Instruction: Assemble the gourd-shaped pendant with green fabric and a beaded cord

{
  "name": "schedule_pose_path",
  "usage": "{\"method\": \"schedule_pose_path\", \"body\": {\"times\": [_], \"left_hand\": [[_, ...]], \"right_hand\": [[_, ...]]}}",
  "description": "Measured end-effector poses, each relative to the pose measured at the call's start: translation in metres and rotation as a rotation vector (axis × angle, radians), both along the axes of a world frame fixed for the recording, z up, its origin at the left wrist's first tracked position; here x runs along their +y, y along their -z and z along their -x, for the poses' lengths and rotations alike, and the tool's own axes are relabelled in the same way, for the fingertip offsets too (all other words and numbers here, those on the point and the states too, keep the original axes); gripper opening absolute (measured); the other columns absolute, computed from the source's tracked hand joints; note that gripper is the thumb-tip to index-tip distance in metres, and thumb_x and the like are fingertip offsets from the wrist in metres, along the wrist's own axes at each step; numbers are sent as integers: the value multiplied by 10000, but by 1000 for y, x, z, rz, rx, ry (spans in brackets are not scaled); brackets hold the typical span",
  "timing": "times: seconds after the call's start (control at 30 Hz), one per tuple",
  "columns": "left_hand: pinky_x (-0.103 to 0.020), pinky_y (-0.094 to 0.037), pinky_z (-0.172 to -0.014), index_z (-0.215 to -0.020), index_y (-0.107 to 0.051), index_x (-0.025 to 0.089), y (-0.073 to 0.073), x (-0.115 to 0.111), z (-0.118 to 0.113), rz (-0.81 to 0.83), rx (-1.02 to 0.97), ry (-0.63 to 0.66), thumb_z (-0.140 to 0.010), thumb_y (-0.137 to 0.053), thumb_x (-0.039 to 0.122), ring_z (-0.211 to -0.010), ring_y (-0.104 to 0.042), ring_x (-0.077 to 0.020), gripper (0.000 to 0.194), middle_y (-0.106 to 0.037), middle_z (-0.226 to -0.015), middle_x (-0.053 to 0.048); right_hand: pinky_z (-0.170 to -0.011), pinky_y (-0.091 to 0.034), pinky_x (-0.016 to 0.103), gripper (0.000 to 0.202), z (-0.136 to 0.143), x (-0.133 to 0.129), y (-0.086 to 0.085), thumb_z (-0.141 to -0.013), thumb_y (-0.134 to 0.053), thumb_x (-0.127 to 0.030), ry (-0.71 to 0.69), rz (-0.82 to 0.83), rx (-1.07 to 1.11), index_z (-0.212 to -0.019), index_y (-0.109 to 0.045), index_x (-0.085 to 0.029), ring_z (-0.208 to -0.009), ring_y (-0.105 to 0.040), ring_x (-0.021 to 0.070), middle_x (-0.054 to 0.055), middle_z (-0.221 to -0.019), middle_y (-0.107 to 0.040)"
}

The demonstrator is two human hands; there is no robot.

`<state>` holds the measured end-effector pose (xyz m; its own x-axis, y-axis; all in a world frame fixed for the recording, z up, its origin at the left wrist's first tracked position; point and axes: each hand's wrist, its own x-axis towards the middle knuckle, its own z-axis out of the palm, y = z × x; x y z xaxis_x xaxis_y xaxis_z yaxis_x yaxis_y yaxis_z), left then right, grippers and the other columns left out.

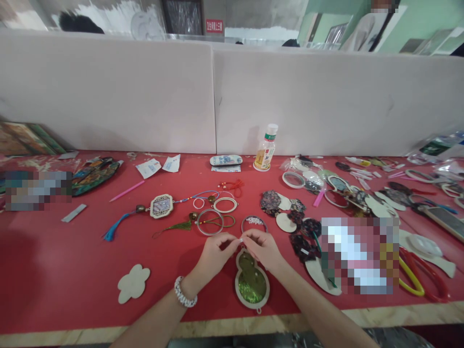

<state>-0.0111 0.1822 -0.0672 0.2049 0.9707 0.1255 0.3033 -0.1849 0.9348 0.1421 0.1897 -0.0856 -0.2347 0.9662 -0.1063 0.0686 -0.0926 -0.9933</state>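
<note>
My left hand (215, 253) and my right hand (264, 249) meet fingertip to fingertip, both closed in a pinch. A tiny whitish speck shows between them, too small to name. Just below lies a gourd-shaped pendant (252, 286) with a pale frame, a green inside and a small loop at its bottom end. Its top end is right at my fingertips; whether they touch it I cannot tell. Beyond my fingers sits a round dish of small pale beads (254, 221). A white beaded bracelet (186, 292) circles my left wrist.
Left of my hands are a tasselled pendant (161, 206), a clear ring (210, 222) and a flower-shaped piece (134, 284). A bottle (266, 147) stands by the white partition (152, 92). Dark fabric pieces (302, 246) and pliers with red handles (431, 275) lie to the right.
</note>
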Motion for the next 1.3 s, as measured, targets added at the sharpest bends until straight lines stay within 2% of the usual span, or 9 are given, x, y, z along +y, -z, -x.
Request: {"method": "schedule_pose_path", "body": {"times": [0.27, 0.5, 0.83, 1.03, 1.3], "left_hand": [[-226, -427, -583, -624, -582, 146, 5, 1, -1, -59, 2, -20, -750, -520, 210, -591, -525, -129, 154, -595, -608, -13], [-214, -385, -566, -587, -519, 159, 6, 0, -1, -140, 23, 2, -743, -508, 159, -572, -456, -111, 156, -505, -578, 15], [-208, -377, -545, -570, -513, 158, 8, 0, 1, -166, 23, 43, -712, -496, 116, -552, -445, -107, 149, -491, -559, 22], [-219, -411, -585, -634, -557, 150, 4, -1, -1, -108, -1, 60, -757, -493, 161, -596, -505, -123, 139, -558, -610, -2], [-234, -422, -641, -703, -568, 164, 5, -1, 1, -112, -1, 34, -809, -460, 209, -656, -520, -134, 158, -567, -676, -10]], "right_hand": [[-331, -211, 166, 191, 2, -1, 0, -737, -525, -348, 7, -20, -15, -708, -557, -162, -326, -293, 40, -88, -391, -384], [-337, -220, 162, 215, 2, -3, -1, -742, -528, -371, -6, -25, -9, -711, -553, -160, -345, -313, 37, -80, -425, -385], [-333, -234, 152, 206, 2, -4, 0, -738, -542, -377, -89, -1, 16, -733, -499, -175, -351, -322, 36, -87, -447, -395], [-336, -233, 154, 203, 1, -3, -3, -744, -535, -366, -82, -11, 32, -701, -469, -178, -343, -310, 33, -92, -439, -397], [-333, -216, 160, 247, 2, -4, -8, -727, -556, -406, -60, 0, 63, -677, -465, -182, -330, -299, 35, -98, -412, -381]]}}
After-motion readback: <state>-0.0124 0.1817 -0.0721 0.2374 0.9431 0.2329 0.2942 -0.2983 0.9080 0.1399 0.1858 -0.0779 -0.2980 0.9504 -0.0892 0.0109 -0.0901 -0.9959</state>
